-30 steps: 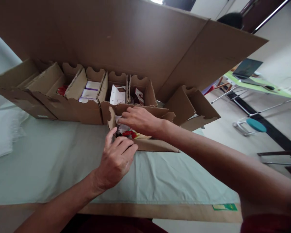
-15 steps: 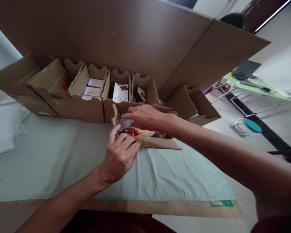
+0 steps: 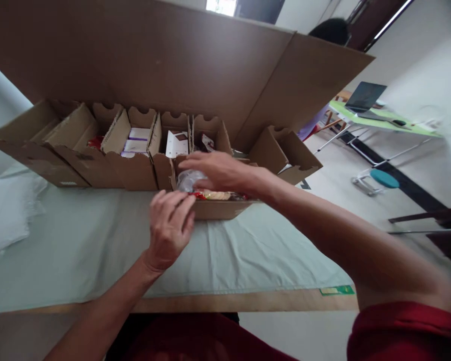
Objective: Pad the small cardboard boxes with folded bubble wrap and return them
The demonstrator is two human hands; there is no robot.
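Note:
In front of me a small open cardboard box (image 3: 220,210) holds a clear crinkled plastic packet (image 3: 188,179) at its left end, with red wrappers and a beige packet (image 3: 217,195) beside it. My right hand (image 3: 220,171) reaches over the box from the right, palm down. Its fingers are apart above the clear plastic, and the thumb lies close to it. My left hand (image 3: 169,228) is at the box's near left corner, fingers stretched out along the edge. The right hand and forearm hide part of the box's far side.
Behind stands a row of cardboard bins (image 3: 135,168) with purple-white boxes (image 3: 136,145), a white carton (image 3: 176,144) and wrapped packets. A tall cardboard panel (image 3: 143,60) rises behind them. White plastic (image 3: 7,210) lies left on the green cloth (image 3: 97,250). A laptop (image 3: 364,98) stands beyond.
My view has shifted. My right hand has spread its fingers over the clear plastic, which now shows more fully. My left hand's fingers have straightened and drawn back slightly from the box.

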